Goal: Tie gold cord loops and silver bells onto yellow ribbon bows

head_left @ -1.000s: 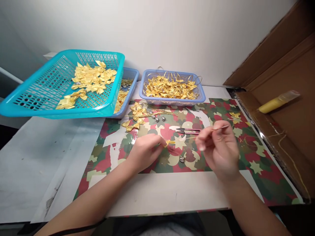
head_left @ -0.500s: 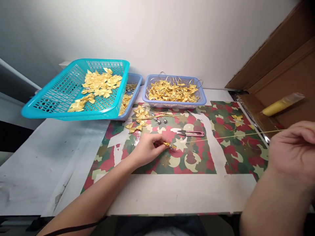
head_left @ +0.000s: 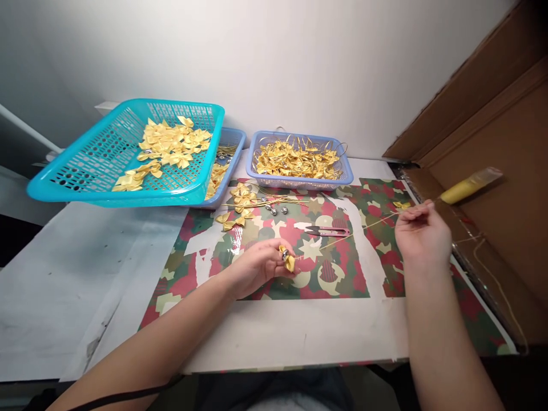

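My left hand (head_left: 261, 265) is closed on a small yellow ribbon bow (head_left: 289, 264) with a silver bell (head_left: 284, 254) at its middle, held just above the patterned sheet. A thin yellow thread (head_left: 355, 233) runs from the bow up to my right hand (head_left: 423, 231), whose fingertips are pinched on it; whether a needle is there I cannot tell. Pink-handled thread snips (head_left: 327, 231) lie beyond the thread. Further back are loose bows (head_left: 242, 196), gold wire ties (head_left: 278, 200) and several small silver bells (head_left: 284, 210).
A turquoise basket (head_left: 38, 188) of bows rests partly over a blue basket (head_left: 235, 162) at left. Another blue basket (head_left: 295, 181) holds bows with gold ties. A yellow thread spool (head_left: 466, 187) juts from the cardboard (head_left: 505, 125) at right; a loose bow (head_left: 401, 205) lies near it.
My right hand has come back left and inward from the right edge, and the thread now sags less tautly. My left hand has turned the bow, showing its bell and loops.
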A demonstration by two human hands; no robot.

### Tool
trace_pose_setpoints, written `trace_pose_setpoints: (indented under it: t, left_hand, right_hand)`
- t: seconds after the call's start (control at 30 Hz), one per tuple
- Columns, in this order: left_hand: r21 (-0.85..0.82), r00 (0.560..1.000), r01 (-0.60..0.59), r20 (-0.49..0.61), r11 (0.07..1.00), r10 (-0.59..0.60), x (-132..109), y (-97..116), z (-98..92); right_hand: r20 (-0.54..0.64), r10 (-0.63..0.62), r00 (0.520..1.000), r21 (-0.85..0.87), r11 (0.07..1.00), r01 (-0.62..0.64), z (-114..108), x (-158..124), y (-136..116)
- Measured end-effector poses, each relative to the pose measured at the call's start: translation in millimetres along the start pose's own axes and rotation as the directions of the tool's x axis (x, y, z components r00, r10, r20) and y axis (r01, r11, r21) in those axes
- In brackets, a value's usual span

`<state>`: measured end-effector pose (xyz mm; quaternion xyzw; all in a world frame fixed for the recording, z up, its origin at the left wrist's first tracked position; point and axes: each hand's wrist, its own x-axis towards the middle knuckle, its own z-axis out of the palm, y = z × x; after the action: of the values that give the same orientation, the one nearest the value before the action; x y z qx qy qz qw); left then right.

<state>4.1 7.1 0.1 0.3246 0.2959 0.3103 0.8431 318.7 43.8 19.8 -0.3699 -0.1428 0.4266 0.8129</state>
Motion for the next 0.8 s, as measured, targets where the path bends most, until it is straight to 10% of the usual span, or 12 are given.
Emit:
trace_pose_setpoints:
  t: [0.8]
  left_hand:
    - [-0.074,0.997,-0.070,-0.047,0.995,0.066,-2.4,7.1,-3.6]
  right_hand:
    - [-0.236,0.109,0.966,-0.032,0.992,-0.120,3.7,1.2,12.8]
